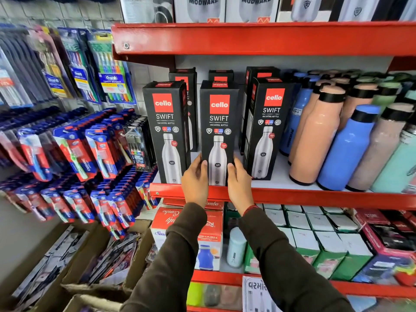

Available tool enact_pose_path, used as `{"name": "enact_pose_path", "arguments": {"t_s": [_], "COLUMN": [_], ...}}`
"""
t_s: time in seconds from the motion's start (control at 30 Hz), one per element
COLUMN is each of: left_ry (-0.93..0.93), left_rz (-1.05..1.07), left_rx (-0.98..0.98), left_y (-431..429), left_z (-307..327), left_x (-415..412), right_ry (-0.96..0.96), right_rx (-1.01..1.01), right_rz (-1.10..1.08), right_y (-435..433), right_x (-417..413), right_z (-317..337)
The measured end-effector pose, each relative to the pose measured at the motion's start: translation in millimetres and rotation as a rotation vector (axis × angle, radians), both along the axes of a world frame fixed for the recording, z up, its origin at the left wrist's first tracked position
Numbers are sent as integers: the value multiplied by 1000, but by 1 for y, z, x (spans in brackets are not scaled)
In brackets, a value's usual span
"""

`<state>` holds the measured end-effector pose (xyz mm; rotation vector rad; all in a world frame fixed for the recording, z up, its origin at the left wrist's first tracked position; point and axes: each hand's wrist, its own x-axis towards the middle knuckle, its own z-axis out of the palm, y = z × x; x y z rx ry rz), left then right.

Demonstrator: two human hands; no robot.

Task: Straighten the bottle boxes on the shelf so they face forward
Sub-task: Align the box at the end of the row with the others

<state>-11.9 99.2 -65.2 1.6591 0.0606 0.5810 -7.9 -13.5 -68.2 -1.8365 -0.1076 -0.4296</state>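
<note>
Three black bottle boxes with red labels stand in a front row on the white shelf [281,176] with its red front edge. The middle box [218,122] faces forward. My left hand [195,181] grips its lower left side and my right hand [239,183] grips its lower right side. The left box [166,127] is turned slightly, showing its right side. The right box [269,124] is turned slightly, showing its left side. More black boxes [221,75] stand behind the front row, partly hidden.
Loose bottles, peach [315,136] and blue [346,149], crowd the shelf right of the boxes. Toothbrush packs [94,145] hang on the wall at left. The red shelf above [258,38] overhangs the boxes. Boxed goods [315,239] fill the shelf below.
</note>
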Motion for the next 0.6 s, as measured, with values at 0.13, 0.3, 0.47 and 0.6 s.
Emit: {"name": "enact_pose_path", "arguments": {"t_s": [0.13,0.3,0.47,0.6], "left_ry": [2,-97,-336,-428], "left_rz": [3,96,170,-179], "left_rx": [-1,-29,106,273], "left_y": [-2,-18,-56,-91], "left_z": [3,-3,-1,9], "left_x": [-3,-9,-25,-16], "right_ry": [2,-37,-251,-271], "right_rx": [16,44,121,93], "right_rz": [9,-28,-230,-363], "right_y": [1,-7,-44,-81], "right_x": [-2,-7,-7,8], "right_z": [-2,-6,-5,4]}}
